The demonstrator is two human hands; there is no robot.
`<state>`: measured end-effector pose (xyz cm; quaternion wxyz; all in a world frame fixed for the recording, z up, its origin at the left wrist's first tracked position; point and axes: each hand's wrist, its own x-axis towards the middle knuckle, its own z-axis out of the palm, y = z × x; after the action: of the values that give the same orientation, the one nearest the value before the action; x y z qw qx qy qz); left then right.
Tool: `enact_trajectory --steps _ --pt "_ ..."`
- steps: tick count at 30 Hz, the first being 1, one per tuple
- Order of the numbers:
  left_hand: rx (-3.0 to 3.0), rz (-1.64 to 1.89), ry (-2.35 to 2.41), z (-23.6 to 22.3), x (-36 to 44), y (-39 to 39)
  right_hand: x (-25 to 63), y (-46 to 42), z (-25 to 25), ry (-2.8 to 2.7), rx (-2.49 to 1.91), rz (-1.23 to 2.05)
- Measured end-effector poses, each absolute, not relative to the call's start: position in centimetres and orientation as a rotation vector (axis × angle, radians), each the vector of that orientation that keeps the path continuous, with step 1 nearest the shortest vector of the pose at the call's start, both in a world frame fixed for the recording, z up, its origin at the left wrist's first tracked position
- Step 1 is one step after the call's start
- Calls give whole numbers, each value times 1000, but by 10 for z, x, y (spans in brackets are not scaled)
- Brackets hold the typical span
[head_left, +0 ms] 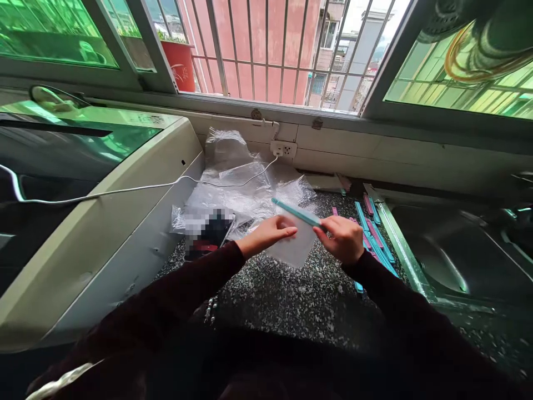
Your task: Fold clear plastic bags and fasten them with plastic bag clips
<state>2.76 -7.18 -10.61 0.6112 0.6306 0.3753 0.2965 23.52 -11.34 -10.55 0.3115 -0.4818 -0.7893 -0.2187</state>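
My left hand [272, 234] holds a translucent plastic bag [293, 253], thumb in front and fingers largely behind it. Along the bag's upper edge runs a long, thin teal bag-sealing clip [296, 212]. Its right end is pinched between the thumb and fingers of my right hand [342, 238]. Whether the clip is fastened on the bag I cannot tell. Just right of my right hand, several pink and teal strips [377, 236] lie on the speckled countertop [287, 300], partly hidden by my hand and sleeve.
Crumpled clear plastic bags [237, 183] lie at the back, by a wall socket [283, 150] with a white cord [162, 184] plugged in. A dark, partly blurred-out object [210, 233] is left of my hands. A large pale appliance [154, 194] stands left, a metal sink [449, 244] right.
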Motion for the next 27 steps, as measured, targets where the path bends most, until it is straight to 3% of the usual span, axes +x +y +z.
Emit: enact_trajectory --steps 4,11,19,27 --pt "1609 573 1029 -101 71 -29 275 -70 -96 -1905 -1685 -527" --pt "1722 738 1297 -114 150 72 325 1 -97 -1587 -2527 -78" --pt "1850 827 1422 -129 188 131 348 54 -121 -1508 -2651 -33" --pt "2036 736 1441 -108 135 142 353 57 -120 -1547 -2684 -2"
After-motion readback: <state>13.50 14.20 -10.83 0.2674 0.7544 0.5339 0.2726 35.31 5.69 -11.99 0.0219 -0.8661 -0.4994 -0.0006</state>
